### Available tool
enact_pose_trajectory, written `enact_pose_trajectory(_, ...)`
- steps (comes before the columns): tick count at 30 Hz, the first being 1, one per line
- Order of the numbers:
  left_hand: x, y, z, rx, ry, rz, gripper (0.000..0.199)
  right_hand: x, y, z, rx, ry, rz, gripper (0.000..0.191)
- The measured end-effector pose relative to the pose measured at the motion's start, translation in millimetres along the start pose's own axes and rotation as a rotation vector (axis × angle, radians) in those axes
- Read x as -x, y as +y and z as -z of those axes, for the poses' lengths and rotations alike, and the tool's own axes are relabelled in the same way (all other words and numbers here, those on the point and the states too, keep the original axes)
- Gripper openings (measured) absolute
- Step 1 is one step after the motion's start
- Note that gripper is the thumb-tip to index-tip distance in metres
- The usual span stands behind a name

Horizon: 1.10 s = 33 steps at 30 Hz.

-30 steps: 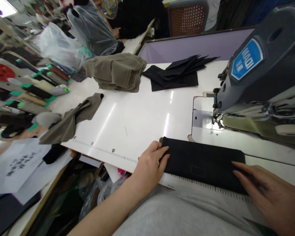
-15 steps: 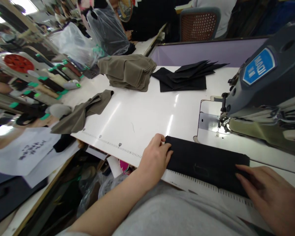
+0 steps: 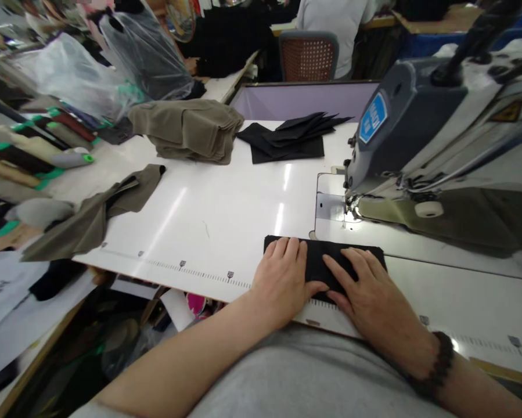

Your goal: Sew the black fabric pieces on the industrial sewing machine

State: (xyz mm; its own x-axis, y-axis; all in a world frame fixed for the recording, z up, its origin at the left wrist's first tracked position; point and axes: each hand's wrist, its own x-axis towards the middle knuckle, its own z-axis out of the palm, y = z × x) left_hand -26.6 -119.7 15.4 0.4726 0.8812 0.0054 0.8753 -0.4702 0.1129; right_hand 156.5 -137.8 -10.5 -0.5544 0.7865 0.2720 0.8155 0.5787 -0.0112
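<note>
white table (image 3: pixel 226 215): left hand (image 3: pixel 280 284) and right hand (image 3: pixel 369 293), laid flat, partly hide black cloth (image 3: pixel 315 264).

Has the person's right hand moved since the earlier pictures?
Yes: judged against the metal needle plate, the right hand has moved left across the black cloth, closer to the left hand.

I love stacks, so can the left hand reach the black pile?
Probably yes: the left hand rests on the black cloth, and beyond that cloth's edge only white tabletop shows before the black pile.
</note>
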Motion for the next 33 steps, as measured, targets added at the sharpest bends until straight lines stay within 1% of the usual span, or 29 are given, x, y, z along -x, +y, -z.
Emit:
enact_pose_trajectory(2,3,-1,-10.5,-0.005,0.025,-0.015,0.072,2,-3,-3,-0.012,-0.033,-0.035,0.045)
enact_pose_trajectory(5,6,-6,-21.6,-0.047,0.026,-0.044,0.077,8,-2,-6,-0.002,-0.096,-0.078,0.049)
enact_pose_trajectory(7,9,-12,-23.7,-0.077,0.02,-0.041,0.08,13,1,-5,0.008,-0.117,-0.087,0.051)
enact_pose_trajectory(10,16,-25,-19.9,-0.143,0.057,-0.002,0.083,24,11,1,0.026,-0.093,-0.081,0.054)
enact_pose_trajectory(12,21,-34,-13.6,-0.193,0.1,0.019,0.076,30,20,7,0.026,-0.074,-0.048,0.052)
enact_pose_trajectory(14,20,-41,-5.3,-0.205,0.103,-0.041,0.057,31,29,15,0.002,-0.063,0.0,0.044)
enact_pose_trajectory(16,9,-46,2.5,-0.182,0.034,-0.18,0.038,23,36,23,-0.042,-0.053,0.03,0.035)
enact_pose_trajectory(18,-13,-47,7.2,-0.165,-0.046,-0.291,0.032,9,43,30,-0.088,-0.055,0.059,0.029)
enact_pose_trajectory(20,-42,-45,7.8,-0.156,-0.041,-0.291,0.03,-9,51,34,-0.116,-0.08,0.141,0.027)
enact_pose_trajectory(21,-57,-44,6.9,-0.136,-0.008,-0.277,0.031,-17,56,34,-0.119,-0.091,0.194,0.028)
enact_pose_trajectory(23,-84,-40,3.7,-0.121,0.021,-0.271,0.051,-29,65,31,-0.117,-0.094,0.278,0.029)
enact_pose_trajectory(24,-95,-38,2.0,-0.125,0.024,-0.266,0.062,-33,70,28,-0.114,-0.083,0.296,0.03)
enact_pose_trajectory(26,-110,-33,-0.4,-0.151,0.026,-0.248,0.076,-36,79,19,-0.121,-0.05,0.29,0.031)
enact_pose_trajectory(28,-117,-29,-1.2,-0.169,0.051,-0.248,0.077,-35,86,11,-0.144,-0.025,0.252,0.032)
enact_pose_trajectory(29,-118,-28,-1.0,-0.165,0.061,-0.278,0.071,-34,88,8,-0.157,-0.019,0.233,0.032)
enact_pose_trajectory(30,-118,-26,-0.8,-0.152,0.063,-0.33,0.061,-33,89,5,-0.169,-0.018,0.221,0.031)
enact_pose_trajectory(32,-117,-24,-0.8,-0.108,0.044,-0.452,0.038,-31,90,2,-0.179,-0.015,0.209,0.03)
enact_pose_trajectory(33,-116,-23,-1.2,-0.084,0.034,-0.493,0.032,-30,90,1,-0.179,-0.015,0.206,0.03)
